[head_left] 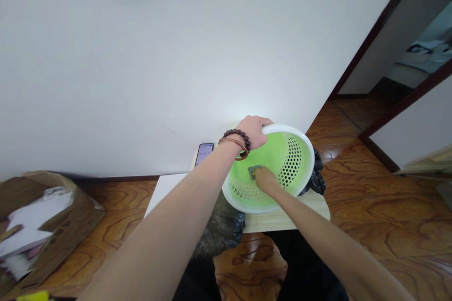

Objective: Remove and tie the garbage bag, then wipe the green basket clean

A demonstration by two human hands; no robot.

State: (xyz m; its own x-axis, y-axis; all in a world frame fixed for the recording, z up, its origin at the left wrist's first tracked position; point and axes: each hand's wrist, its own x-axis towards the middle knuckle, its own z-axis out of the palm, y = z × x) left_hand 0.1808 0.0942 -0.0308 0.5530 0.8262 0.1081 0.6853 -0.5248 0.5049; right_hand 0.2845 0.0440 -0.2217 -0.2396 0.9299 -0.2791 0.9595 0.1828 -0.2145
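A round green basket with a white rim and rows of holes stands tilted on a small light wood table. My left hand, with a beaded bracelet and a thin band at the wrist, is closed on the upper left of the rim. Inside the basket, my right hand is closed around a small grey cloth, which touches the green inner surface.
A phone lies at the table's back left, by the wall. Black plastic bags surround the table's sides. On the floor at far left is an open cardboard box with papers. A doorway is at right.
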